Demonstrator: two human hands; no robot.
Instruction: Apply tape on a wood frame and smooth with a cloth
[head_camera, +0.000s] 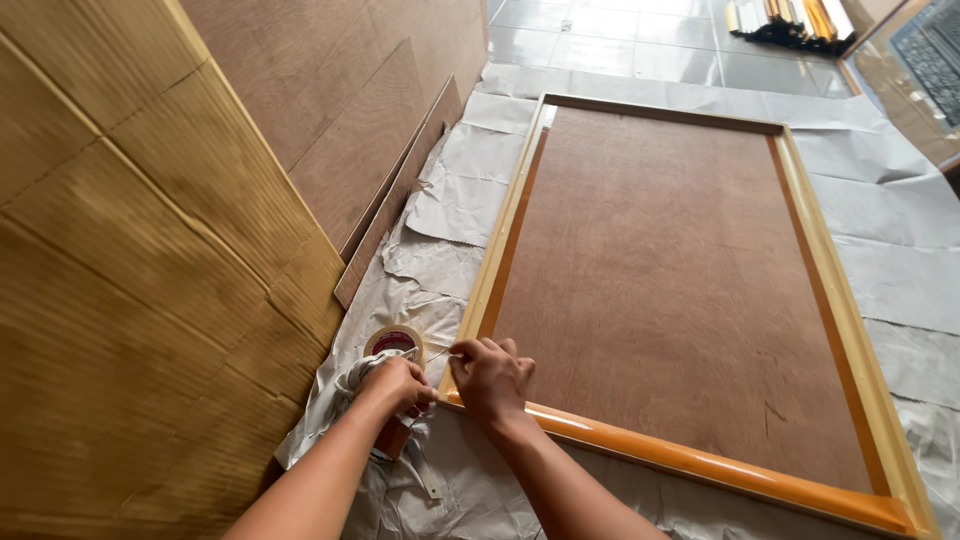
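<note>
Wooden frame (690, 290) lay flat on grey sheeting (450, 200) — tape roll (393, 341) just beside its near-left corner. Left hand (398, 385) beside that corner, fingers curled on tape roll's dispenser. Right hand (490, 375) on corner — fingers together, pressed down. Cardboard (130, 280) left of frame.

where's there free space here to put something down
The crinkled paper sheet right of the wooden frame lies bare, as does the brown board inside it. It is crowded at the frame's near left corner: left hand, right hand, tape roll, cardboard.
</note>
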